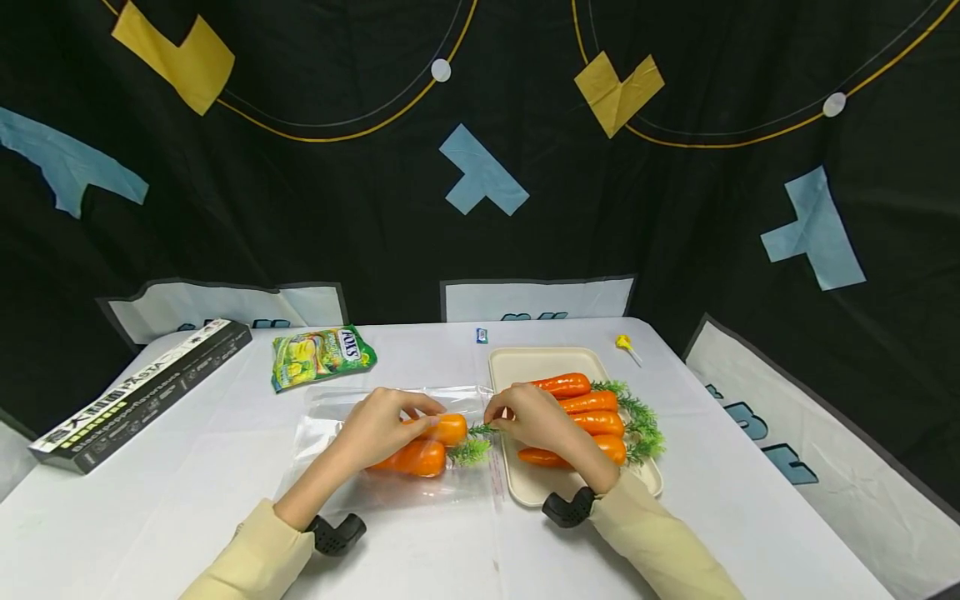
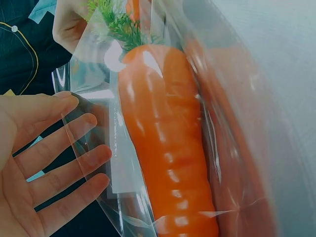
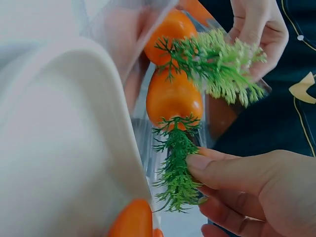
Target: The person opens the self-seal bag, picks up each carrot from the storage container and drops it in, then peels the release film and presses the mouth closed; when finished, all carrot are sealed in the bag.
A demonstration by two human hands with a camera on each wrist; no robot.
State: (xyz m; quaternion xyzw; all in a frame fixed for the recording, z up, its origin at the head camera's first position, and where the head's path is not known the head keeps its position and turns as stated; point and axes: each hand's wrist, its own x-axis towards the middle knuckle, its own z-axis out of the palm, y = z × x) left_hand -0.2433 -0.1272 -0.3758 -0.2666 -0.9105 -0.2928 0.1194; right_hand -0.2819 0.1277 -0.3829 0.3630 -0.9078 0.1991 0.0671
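- Left hand (image 1: pixel 381 427): fingers spread, touching clear bag (image 1: pixel 450 490).
- Right hand (image 1: pixel 538 415): pinching carrot greens (image 3: pixel 174 180).
- Step, seemingly: bagging carrots (image 1: pixel 420 458) between hands.
- Next, likely: tucking greens inside.

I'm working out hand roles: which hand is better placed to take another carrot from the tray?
The right hand, I'd say: it reaches across the tray, close to the carrots there, though it would first have to release the leaves it pinches. The left hand is farther off, at the clear bag.
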